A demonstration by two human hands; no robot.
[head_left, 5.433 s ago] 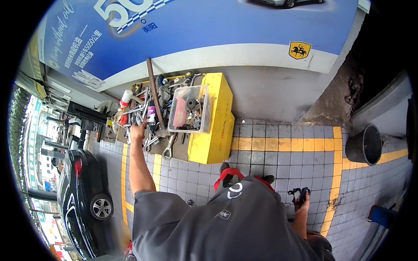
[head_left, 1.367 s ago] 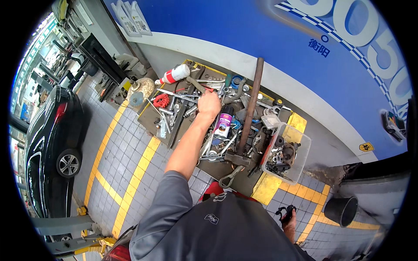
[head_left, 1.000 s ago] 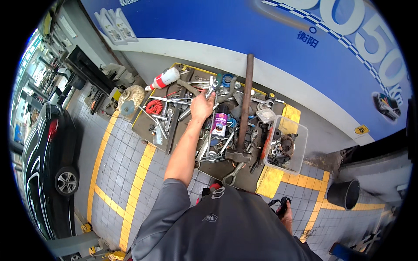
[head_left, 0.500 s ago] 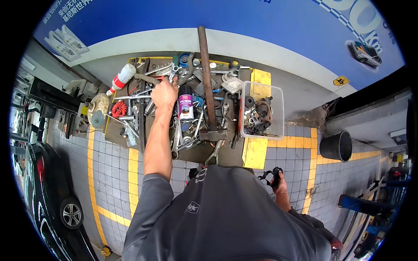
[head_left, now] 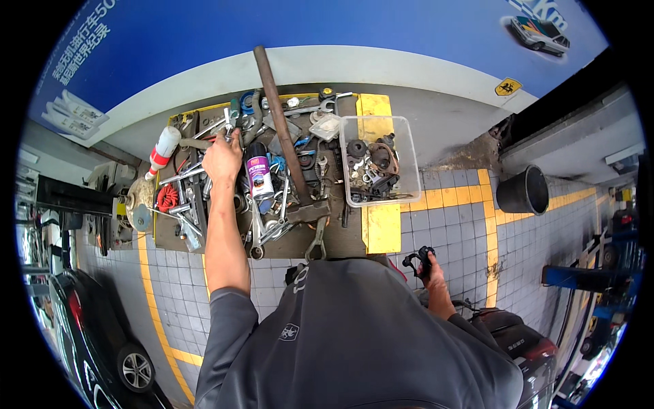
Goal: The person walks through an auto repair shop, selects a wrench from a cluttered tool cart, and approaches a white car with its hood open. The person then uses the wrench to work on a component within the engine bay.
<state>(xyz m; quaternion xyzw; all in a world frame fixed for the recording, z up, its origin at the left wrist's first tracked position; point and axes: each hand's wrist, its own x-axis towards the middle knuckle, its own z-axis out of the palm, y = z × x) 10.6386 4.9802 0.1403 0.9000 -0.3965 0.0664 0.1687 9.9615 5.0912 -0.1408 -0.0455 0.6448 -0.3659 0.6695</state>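
On the cluttered tool bench (head_left: 344, 242), my left hand (head_left: 222, 158) is closed on a silver wrench-like tool (head_left: 229, 119) among loose wrenches and sockets. Just right of it lies a purple-labelled spray can (head_left: 259, 170), beside a long-handled hammer (head_left: 283, 133). A white-and-red bottle (head_left: 164, 148) and a coiled red hose (head_left: 167, 198) are at the left. A clear plastic box (head_left: 378, 163) of metal parts stands at the bench's right end. Down at my right side, clear of the bench, my right hand (head_left: 434, 279) grips a black looped part (head_left: 419, 261).
A blue signboard (head_left: 327, 20) covers the wall behind the bench. A black bucket (head_left: 522, 191) stands on the tiled floor to the right. A black car (head_left: 95, 327) is at left, a dark vehicle (head_left: 518, 341) at lower right, and blue lift equipment (head_left: 572, 276) at far right.
The view has turned, and the bench sits further left than half a second ago. My left hand stays among the tools with silver metal in its fingers; my right hand still holds the black part.
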